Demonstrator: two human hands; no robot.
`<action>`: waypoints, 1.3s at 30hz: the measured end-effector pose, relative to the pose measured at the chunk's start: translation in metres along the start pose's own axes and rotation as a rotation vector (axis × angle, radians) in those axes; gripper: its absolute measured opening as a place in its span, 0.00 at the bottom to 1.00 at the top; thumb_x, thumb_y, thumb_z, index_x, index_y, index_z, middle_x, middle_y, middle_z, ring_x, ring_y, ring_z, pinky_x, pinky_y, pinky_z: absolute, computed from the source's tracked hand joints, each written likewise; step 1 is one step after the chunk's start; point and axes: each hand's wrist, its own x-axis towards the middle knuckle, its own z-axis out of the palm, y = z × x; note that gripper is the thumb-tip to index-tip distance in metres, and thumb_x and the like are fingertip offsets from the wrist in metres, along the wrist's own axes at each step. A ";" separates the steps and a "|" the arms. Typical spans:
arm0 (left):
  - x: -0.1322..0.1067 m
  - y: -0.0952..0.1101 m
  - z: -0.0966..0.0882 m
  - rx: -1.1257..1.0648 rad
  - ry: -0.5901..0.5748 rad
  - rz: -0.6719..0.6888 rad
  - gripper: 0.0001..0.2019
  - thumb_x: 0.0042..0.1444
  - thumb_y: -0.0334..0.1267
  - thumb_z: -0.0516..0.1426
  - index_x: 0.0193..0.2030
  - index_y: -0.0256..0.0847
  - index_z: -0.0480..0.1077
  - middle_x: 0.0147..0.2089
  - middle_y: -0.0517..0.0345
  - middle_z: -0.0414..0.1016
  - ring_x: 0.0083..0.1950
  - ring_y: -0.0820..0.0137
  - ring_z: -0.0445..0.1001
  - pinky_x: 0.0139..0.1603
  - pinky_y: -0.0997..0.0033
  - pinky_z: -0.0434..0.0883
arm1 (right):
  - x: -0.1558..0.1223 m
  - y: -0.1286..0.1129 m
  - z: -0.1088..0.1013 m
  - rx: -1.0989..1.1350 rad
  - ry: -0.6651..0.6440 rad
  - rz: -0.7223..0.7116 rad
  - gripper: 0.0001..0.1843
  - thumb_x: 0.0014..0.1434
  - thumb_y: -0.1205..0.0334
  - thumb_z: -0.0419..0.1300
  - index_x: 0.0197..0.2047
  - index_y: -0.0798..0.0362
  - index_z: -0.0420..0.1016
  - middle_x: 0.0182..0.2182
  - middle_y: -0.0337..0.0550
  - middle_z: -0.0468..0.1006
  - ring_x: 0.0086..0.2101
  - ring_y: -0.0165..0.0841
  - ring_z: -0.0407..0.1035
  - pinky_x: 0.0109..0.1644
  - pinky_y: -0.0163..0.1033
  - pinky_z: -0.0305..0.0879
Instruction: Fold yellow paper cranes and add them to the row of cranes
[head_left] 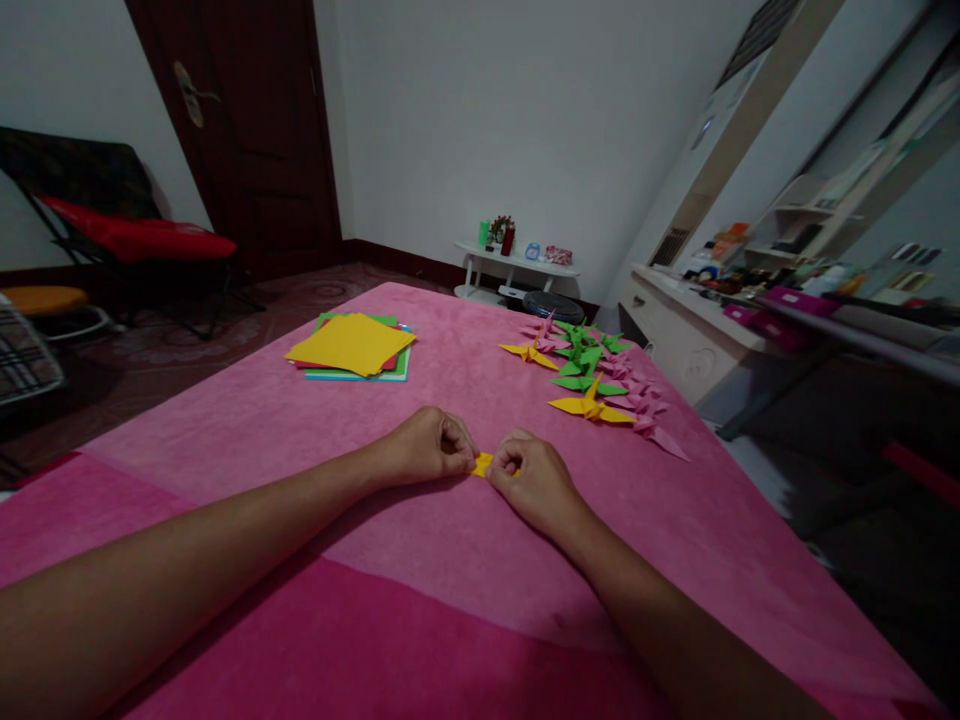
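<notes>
A small folded piece of yellow origami paper [482, 465] lies low over the pink cloth, mostly covered by my fingers. My left hand [431, 447] pinches its left side between thumb and curled fingers. On the right side, my right hand [534, 478] pinches it the same way, and a bit of yellow shows under that hand. Beyond my right hand stand several folded paper cranes: a yellow crane [591, 406] is nearest, with green cranes [581, 355] and pink cranes [637, 395] grouped behind and beside it.
A stack of coloured paper sheets [351, 345], yellow on top, rests at the table's far left. The pink cloth [405, 560] covers the table. Past its far edge is a low white shelf [517, 258]. A cluttered dresser [690, 330] stands right; a folding chair [135, 235] stands left.
</notes>
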 end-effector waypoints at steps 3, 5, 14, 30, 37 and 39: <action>0.001 0.001 0.001 -0.008 0.009 -0.025 0.06 0.43 0.29 0.55 0.25 0.31 0.74 0.32 0.52 0.75 0.32 0.72 0.72 0.31 0.77 0.69 | 0.001 0.001 -0.002 0.014 -0.035 0.008 0.08 0.47 0.70 0.55 0.19 0.54 0.66 0.23 0.38 0.67 0.24 0.27 0.62 0.27 0.31 0.55; 0.001 0.001 0.003 -0.018 0.017 -0.053 0.05 0.43 0.29 0.55 0.23 0.31 0.73 0.31 0.52 0.74 0.31 0.72 0.72 0.30 0.77 0.68 | 0.001 0.003 -0.004 0.037 -0.066 -0.002 0.07 0.47 0.70 0.56 0.19 0.55 0.67 0.25 0.38 0.67 0.25 0.27 0.62 0.27 0.31 0.55; 0.002 -0.008 0.005 -0.043 0.028 -0.082 0.04 0.42 0.29 0.55 0.22 0.32 0.71 0.31 0.54 0.74 0.31 0.72 0.72 0.29 0.78 0.67 | 0.003 0.006 -0.004 0.048 -0.089 0.012 0.06 0.48 0.71 0.56 0.21 0.55 0.66 0.27 0.38 0.66 0.27 0.26 0.61 0.29 0.32 0.54; 0.004 -0.009 0.005 -0.017 0.018 -0.057 0.05 0.42 0.28 0.53 0.23 0.33 0.71 0.30 0.54 0.74 0.31 0.72 0.72 0.29 0.78 0.67 | 0.005 0.004 -0.006 -0.023 -0.122 0.012 0.09 0.49 0.68 0.57 0.20 0.55 0.62 0.26 0.37 0.65 0.26 0.26 0.59 0.29 0.31 0.51; 0.004 -0.005 0.005 0.024 0.026 -0.044 0.05 0.42 0.28 0.54 0.22 0.32 0.71 0.30 0.54 0.74 0.31 0.72 0.72 0.30 0.78 0.67 | 0.006 0.005 -0.003 -0.016 -0.096 0.058 0.12 0.46 0.62 0.61 0.20 0.54 0.61 0.25 0.36 0.65 0.25 0.26 0.59 0.28 0.31 0.51; 0.004 -0.005 0.005 0.053 0.032 -0.033 0.05 0.42 0.28 0.54 0.23 0.32 0.71 0.30 0.54 0.74 0.31 0.73 0.72 0.30 0.78 0.67 | 0.006 0.004 -0.003 -0.026 -0.101 0.068 0.12 0.46 0.63 0.61 0.20 0.54 0.61 0.25 0.36 0.65 0.25 0.26 0.59 0.28 0.31 0.51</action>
